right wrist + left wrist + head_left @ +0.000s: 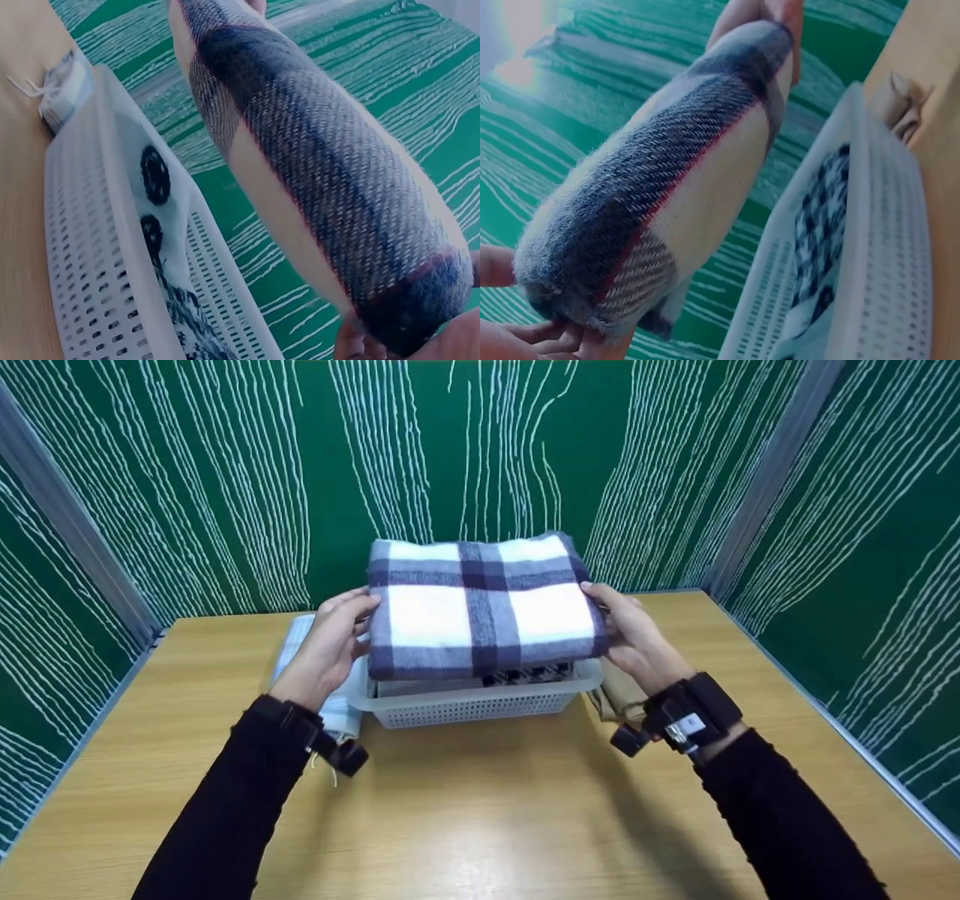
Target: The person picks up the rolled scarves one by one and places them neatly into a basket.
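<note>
**Folded plaid blanket held over a white basket**

The table (480, 825) is a smooth, pale wood-grain slab, boxed in by green walls (225, 472) streaked with thin white lines.

On it sits the basket (472, 706), a white plastic rectangle with walls pierced by rows of small slots. Only the wrist views look inside: the left one shows a black-and-white checked cloth (817, 225), the right one a white cloth with black dots (154, 176).

Just above the basket hangs the blanket (484, 611), a thick, fuzzy woollen fold in white, grey and navy plaid. The wrist views reveal its coarse twill weave, a thin red line along the dark bands, and its rounded, bolster-like edge.

The head view alone shows the piles flanking the basket: pale folded fabric (300, 649) to the left, tan fabric (619, 694) to the right.

The left hand (334, 641) grips the blanket's left edge, fingers curled beneath and thumb on top. The right hand (630, 634) holds the right edge the same way. Both arms wear black sleeves with a black wrist strap.
</note>
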Available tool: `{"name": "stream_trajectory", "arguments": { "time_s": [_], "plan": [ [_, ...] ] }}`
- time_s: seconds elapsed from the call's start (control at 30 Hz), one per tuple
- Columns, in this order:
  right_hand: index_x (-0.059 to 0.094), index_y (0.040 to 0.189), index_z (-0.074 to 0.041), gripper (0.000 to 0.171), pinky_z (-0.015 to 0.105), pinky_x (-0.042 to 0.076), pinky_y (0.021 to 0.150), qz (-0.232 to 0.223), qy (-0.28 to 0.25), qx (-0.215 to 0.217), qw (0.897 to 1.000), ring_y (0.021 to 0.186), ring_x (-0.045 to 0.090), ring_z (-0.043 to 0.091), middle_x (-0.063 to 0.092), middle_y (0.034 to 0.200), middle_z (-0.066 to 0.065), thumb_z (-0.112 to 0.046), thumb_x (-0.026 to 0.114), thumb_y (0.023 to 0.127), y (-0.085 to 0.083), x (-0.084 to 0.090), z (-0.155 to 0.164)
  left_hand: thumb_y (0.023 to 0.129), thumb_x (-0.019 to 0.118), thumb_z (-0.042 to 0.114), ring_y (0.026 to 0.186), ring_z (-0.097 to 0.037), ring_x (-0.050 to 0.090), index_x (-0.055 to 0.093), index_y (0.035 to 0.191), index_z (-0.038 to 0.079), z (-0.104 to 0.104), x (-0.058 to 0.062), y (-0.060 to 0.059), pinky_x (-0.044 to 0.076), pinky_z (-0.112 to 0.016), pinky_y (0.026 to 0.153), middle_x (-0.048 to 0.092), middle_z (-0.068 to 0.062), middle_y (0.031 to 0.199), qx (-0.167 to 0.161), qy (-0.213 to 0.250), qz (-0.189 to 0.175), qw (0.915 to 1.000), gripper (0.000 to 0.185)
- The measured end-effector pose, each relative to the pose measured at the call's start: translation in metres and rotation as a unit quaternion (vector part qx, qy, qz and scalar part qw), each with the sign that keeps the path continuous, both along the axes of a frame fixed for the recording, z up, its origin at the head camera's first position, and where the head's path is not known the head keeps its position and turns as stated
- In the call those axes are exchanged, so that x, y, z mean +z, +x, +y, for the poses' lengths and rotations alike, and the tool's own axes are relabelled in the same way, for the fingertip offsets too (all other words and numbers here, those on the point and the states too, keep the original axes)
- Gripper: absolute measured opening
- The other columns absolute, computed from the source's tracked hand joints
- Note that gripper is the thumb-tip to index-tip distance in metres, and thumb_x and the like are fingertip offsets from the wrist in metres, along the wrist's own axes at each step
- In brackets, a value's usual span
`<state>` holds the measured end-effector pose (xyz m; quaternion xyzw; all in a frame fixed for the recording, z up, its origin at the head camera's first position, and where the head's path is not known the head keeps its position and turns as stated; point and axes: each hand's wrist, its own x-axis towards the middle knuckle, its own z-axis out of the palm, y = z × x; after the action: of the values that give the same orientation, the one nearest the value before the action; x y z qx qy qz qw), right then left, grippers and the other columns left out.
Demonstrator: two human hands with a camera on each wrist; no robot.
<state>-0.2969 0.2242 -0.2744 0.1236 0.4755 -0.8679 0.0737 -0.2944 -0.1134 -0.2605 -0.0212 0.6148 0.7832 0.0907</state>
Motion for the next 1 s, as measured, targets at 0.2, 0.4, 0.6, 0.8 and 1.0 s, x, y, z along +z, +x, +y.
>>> {"name": "stream_trajectory", "arguments": {
  "time_s": [0.2, 0.4, 0.6, 0.8, 1.0],
  "plan": [
    [0.054, 0.117, -0.004, 0.03, 0.033, 0.05, 0.086, 0.004, 0.005, -0.019, 1.0, 0.103, 0.056, 0.024, 0.053, 0.118, 0.014, -0.008, 0.065, 0.089, -0.017, -0.008, -0.001, 0.099, 0.043, 0.012, 0.098, -0.016, 0.052, 0.032, 0.146, 0.006, 0.003, -0.012, -0.023, 0.047, -0.024, 0.074, 0.048, -0.008, 0.121, 0.005, -0.015, -0.002, 0.9999, 0.049],
    [0.055, 0.106, -0.002, 0.016, 0.029, 0.052, 0.077, 0.013, 0.052, -0.029, 0.998, 0.091, 0.058, 0.022, 0.052, 0.109, 0.014, -0.005, 0.059, 0.091, -0.032, -0.021, -0.006, 0.1, 0.041, 0.011, 0.128, -0.022, 0.037, 0.019, 0.152, 0.01, 0.0, -0.029, -0.041, 0.04, -0.03, 0.091, 0.034, -0.01, 0.147, 0.006, -0.025, -0.019, 0.9995, 0.056],
    [0.051, 0.124, 0.0, 0.03, 0.03, 0.049, 0.086, 0.018, 0.074, -0.008, 0.997, 0.102, 0.052, 0.022, 0.049, 0.119, 0.013, -0.001, 0.052, 0.095, -0.043, -0.036, -0.009, 0.101, 0.039, 0.007, 0.135, -0.024, 0.03, 0.017, 0.152, 0.007, 0.002, -0.046, -0.054, 0.029, -0.039, 0.106, 0.027, -0.01, 0.152, 0.012, -0.086, -0.024, 0.996, 0.056],
    [0.041, 0.139, 0.001, 0.048, 0.032, 0.047, 0.092, 0.002, 0.098, -0.019, 0.995, 0.108, 0.053, 0.022, 0.05, 0.127, 0.014, 0.003, 0.054, 0.093, -0.05, -0.051, -0.014, 0.101, 0.035, 0.005, 0.14, -0.026, 0.02, 0.009, 0.152, 0.005, 0.003, -0.061, -0.062, 0.023, -0.04, 0.111, 0.015, -0.013, 0.156, -0.003, -0.158, -0.036, 0.9868, 0.057],
    [0.028, 0.146, 0.0, 0.054, 0.035, 0.036, 0.1, 0.02, 0.176, 0.007, 0.984, 0.117, 0.043, 0.024, 0.037, 0.139, 0.016, 0.0, 0.049, 0.096, -0.058, -0.063, -0.018, 0.102, 0.034, 0.008, 0.142, -0.025, 0.015, 0.006, 0.152, 0.004, 0.0, -0.07, -0.065, 0.019, -0.036, 0.113, 0.012, -0.014, 0.157, -0.023, -0.198, -0.052, 0.9785, 0.057]
  ]
}}
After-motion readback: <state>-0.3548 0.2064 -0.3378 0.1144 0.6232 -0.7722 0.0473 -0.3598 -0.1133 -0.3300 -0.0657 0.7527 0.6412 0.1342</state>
